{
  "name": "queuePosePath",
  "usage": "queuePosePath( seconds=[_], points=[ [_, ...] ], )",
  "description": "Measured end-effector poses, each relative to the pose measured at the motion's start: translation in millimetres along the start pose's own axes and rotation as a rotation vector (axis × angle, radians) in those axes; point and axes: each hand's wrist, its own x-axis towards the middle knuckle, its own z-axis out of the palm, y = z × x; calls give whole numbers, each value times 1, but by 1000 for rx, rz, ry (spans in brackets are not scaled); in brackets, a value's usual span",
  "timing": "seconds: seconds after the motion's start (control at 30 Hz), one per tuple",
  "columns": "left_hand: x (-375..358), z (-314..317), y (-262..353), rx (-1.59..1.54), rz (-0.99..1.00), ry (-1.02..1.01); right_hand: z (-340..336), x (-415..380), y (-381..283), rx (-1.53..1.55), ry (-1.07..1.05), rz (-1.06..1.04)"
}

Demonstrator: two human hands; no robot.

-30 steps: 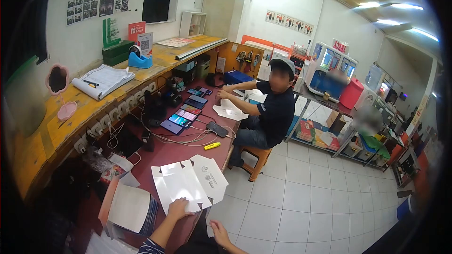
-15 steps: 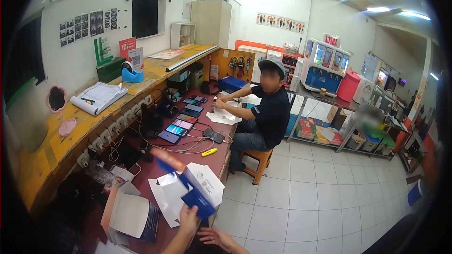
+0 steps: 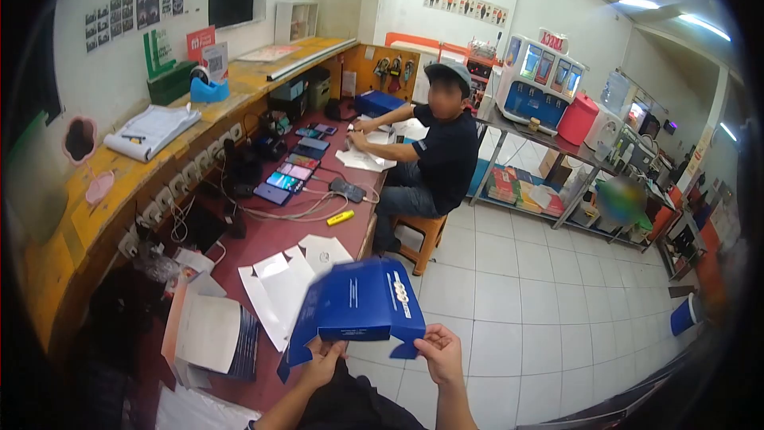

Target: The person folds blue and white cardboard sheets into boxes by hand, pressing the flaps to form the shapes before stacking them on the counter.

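printed blue card (image 3: 342, 295) part-folded & tilted, nr table (image 3: 239, 247) edge.

The blue carton (image 3: 354, 299) looks like smooth, glossy card. The stool (image 3: 422, 239) appears plastic; the ledge (image 3: 87, 227) looks like worn wood.

Saw a yellow highlighter (image 3: 341, 217) near the right edge of the red surface (image 3: 259, 232), with phones (image 3: 293, 171) in a row farther in and pale cables (image 3: 274, 213) just beside them. Noticed a pad (image 3: 151, 131) with a pen (image 3: 134, 138) on the yellow ledge (image 3: 60, 251), then a blue tape dispenser (image 3: 209, 91) nearer its far end. Spotted a blue bin (image 3: 683, 314) on the tiled floor (image 3: 493, 295), right of an orange stool (image 3: 426, 231).
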Motion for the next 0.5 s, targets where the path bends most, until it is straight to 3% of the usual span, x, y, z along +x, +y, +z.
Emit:
queuePosePath(
  seconds=[0.03, 0.1, 0.13, 0.17, 0.23, 0.27, 0.3, 0.37, 0.5],
  points=[
    [-6, 1, -6, -4, -12, 8, 5, -1, 5, -88, 27, -86],
    [-9, 6, -17, 134, 213, -33, 33, -14, 17, -150, 78, -141],
    [-14, 30, 23, -179, 218, -3, 46, -19, 28, -72, 189, -211],
    [-15, 30, 17, -182, 219, -4, 56, -24, 35, 6, 302, -281],
    [-17, 32, 2, 152, 323, 80, 67, -30, 43, 253, 329, -113],
    [-16, 26, 13, 533, 505, 20, 68, -33, 42, 372, 273, 56],
    [-15, 20, 6, 532, 505, 21, 67, -33, 41, 371, 273, 57],
    [-10, 15, -7, 383, 292, -43, 63, -31, 40, 550, 173, 246],
    [-9, 17, 4, 159, 182, -81, 57, -31, 44, 505, 103, 193]
  ],
)
